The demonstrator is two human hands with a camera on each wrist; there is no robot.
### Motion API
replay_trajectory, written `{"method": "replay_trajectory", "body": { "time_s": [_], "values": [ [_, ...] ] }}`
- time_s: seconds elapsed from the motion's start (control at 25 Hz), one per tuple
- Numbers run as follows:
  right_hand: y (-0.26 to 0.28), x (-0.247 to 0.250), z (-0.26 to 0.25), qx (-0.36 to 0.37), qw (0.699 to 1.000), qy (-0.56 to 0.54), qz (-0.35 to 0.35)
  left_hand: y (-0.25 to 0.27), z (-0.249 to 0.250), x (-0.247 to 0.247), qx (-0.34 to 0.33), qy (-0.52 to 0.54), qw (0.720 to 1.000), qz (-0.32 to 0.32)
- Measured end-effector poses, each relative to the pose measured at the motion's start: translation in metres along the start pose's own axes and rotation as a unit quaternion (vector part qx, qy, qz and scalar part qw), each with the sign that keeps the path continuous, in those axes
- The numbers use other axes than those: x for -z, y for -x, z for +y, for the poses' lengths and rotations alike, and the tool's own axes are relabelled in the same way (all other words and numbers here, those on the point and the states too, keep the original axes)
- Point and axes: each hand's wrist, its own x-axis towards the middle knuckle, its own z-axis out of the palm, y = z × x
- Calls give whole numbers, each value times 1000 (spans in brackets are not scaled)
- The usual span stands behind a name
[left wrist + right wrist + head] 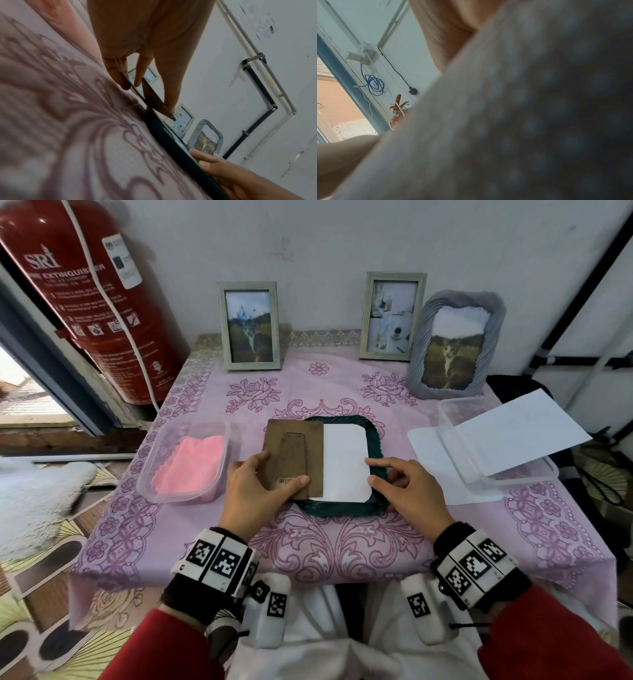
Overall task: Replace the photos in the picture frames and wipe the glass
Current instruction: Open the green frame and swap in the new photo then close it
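Note:
A dark green frame [375,440] lies face down mid-table, with the white back of a photo [344,460] showing in its opening. A brown backing board [294,440] lies shifted left, over the frame's left part. My left hand [282,469] pinches the board at its near left corner, thumb on top by the barcode. In the left wrist view the left hand [137,81] holds the board [154,100] tilted above the green frame [171,138]. My right hand [371,471] rests on the frame's right rim, its straight index finger and thumb touching the photo's edge. Tablecloth fills the right wrist view.
A clear tub [150,453] with a pink cloth [191,463] sits at the left. At the right, another tub [452,419] holds white sheets [513,433]. Two pale frames [251,325] [394,316] and a grey frame [455,344] stand at the back. A red fire extinguisher [85,302] leans far left.

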Motion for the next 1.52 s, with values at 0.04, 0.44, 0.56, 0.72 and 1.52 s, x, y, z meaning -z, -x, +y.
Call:
{"method": "replay_trajectory", "body": {
  "time_s": [0.04,0.44,0.56,0.72,1.52],
  "values": [
    [0,0,0,1,1000,1,0,-1,-3,3,1,-6,1000,-2],
    [0,-1,1,3,1000,4,2,-7,-21,24,38,-57,997,43],
    [0,-1,1,3,1000,4,1,-1,-17,21,29,-101,994,41],
    [0,-1,1,7,1000,7,4,7,-5,17,-11,-133,990,50],
    [-1,-2,5,8,1000,10,-5,-2,42,-20,-4,-199,979,-39]
  ]
}}
